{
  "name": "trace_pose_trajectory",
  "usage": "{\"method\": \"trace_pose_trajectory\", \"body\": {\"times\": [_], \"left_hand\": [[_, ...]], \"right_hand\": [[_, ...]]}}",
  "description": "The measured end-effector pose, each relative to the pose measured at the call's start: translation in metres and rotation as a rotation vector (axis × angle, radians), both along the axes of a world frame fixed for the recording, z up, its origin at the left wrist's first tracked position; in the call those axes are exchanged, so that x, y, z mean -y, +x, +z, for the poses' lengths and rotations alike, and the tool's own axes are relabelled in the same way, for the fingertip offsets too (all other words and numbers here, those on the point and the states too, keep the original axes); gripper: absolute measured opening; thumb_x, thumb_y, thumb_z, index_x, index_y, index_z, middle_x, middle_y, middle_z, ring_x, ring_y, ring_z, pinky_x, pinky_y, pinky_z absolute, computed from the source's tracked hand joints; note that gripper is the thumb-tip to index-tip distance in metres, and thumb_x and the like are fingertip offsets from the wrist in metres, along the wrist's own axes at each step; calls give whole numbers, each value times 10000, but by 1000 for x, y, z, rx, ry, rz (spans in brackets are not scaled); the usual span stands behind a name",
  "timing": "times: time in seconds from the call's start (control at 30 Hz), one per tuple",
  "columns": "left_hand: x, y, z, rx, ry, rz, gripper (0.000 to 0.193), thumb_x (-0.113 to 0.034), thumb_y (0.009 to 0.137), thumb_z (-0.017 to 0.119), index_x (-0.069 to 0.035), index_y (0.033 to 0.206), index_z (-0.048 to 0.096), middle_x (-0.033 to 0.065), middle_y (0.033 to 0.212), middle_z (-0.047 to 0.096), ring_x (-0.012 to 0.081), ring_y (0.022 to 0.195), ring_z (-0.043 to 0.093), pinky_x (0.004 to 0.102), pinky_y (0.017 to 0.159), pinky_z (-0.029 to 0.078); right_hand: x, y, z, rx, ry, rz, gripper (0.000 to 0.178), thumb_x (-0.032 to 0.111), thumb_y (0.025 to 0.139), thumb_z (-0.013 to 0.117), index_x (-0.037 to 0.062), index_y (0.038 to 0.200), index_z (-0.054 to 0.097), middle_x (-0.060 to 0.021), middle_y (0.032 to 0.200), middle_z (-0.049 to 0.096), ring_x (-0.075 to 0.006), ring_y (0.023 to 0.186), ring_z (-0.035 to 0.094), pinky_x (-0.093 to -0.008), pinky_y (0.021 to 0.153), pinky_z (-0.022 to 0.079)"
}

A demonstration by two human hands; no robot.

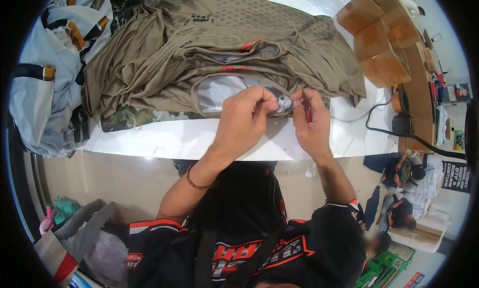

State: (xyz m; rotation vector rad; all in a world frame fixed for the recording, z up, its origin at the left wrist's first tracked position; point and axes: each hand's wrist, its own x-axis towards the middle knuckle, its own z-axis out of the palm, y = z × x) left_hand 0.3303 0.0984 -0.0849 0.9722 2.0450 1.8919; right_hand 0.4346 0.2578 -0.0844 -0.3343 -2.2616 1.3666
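Observation:
Olive-brown shirts lie in a loose heap on the white table, with a dark honeycomb print on the far one. The nearest neck opening shows a pale grey-white inside. At its right end, a small bunch of that pale cloth sits between my hands. My left hand is closed in a pinch beside the bunch; what its fingertips hold is hidden. Red-handled thread snips rest in my right hand, dark blades pointing away from me. The right thumb and forefinger also touch the bunch's edge.
White-and-grey garments are piled at the left. Camouflage cloth lies under the shirts. Cardboard boxes stand at the right, near a black cable. Bags sit at lower left; other people are at far right.

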Motion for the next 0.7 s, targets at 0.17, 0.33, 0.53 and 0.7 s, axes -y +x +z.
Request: {"method": "trace_pose_trajectory", "body": {"times": [0.17,0.33,0.53,0.7], "left_hand": [[10,10,0,43,23,-43,47,12,953,700,43,971,669,137,882,742,215,693,674,330,640,511],[19,14,4,102,-43,-63,153,-131,1014,708,23,1014,704,119,1021,798,155,897,730,304,840,560],[21,16,4,133,-19,-72,157,-138,1019,709,19,1018,707,123,1058,800,154,946,729,306,876,556],[24,21,4,123,-18,-69,122,-92,1006,705,29,1020,701,129,1029,795,166,921,733,312,858,563]], "right_hand": [[11,15,16,92,-526,104,238,229,1114,534,8,1091,619,2,728,531,-38,558,414,-218,513,332],[9,35,23,375,-968,330,511,474,1147,405,17,1043,608,47,630,396,-31,496,291,-223,450,233],[15,29,33,529,-1000,258,479,463,1150,416,37,1002,579,48,621,363,-28,461,265,-217,417,210],[14,29,33,567,-1056,248,454,458,1151,428,55,994,565,57,627,358,-25,466,259,-219,414,216]]}}
